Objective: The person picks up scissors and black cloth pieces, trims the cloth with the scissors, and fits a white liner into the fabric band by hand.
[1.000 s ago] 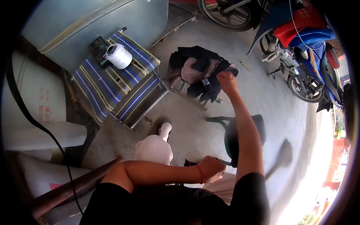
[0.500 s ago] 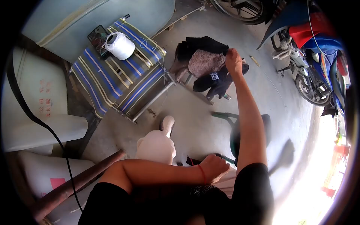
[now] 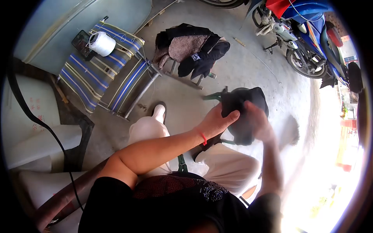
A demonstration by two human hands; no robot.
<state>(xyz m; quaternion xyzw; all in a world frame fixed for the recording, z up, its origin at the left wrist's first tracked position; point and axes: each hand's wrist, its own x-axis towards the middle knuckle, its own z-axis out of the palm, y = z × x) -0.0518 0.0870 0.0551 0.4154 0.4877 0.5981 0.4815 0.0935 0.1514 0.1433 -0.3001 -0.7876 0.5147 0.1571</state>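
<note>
Dark cloth: it lies bunched between our two hands, out in front of the knees; its lower edge blends with the dark shape of a green stool behind, so we cannot tell where one ends.
Left hand: we have brought it forward from beside our lap; the cloth covers most of the fingers, but with the thumb on the near side they seem to be pinching it.
Right hand: half a second ago it was out at the clothes pile; now it is at the cloth's near side, too blurred for us to tell whether its fingers are pinching or spread.
Two hands together: we judge that the reaching has given way to handling one piece with both.
Clothes pile: it remains on its low support, now well apart from us.
</note>
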